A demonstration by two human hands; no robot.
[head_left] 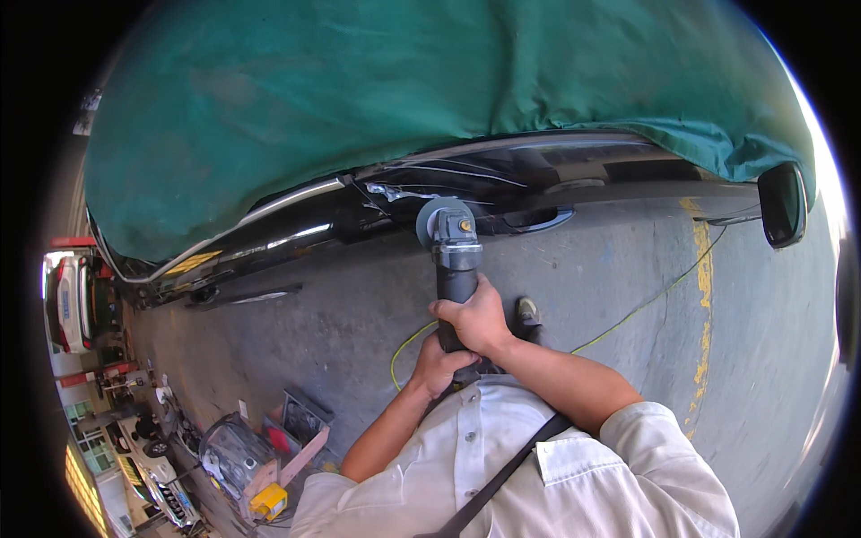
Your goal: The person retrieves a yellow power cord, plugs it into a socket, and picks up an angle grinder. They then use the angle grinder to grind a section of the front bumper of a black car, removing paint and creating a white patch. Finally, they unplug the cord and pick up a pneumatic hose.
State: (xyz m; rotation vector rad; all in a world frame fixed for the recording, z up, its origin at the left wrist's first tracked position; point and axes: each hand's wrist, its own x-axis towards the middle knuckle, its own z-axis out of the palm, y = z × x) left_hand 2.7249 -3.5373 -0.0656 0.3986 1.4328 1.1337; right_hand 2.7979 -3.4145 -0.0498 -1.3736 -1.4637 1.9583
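An angle grinder with a black body and a round disc points away from me toward a black car's side. My right hand wraps round its body behind the metal head. Lower down, my left hand grips the rear of the same tool. The disc is close to a torn, bare-metal patch on the car panel; whether they touch I cannot tell. Just right of the disc is a door handle.
A green cover lies over the car. The side mirror sticks out at right. A yellow-green cord runs across the grey floor. Lower left stand a clear-sided machine and a yellow box; other vehicles are farther off.
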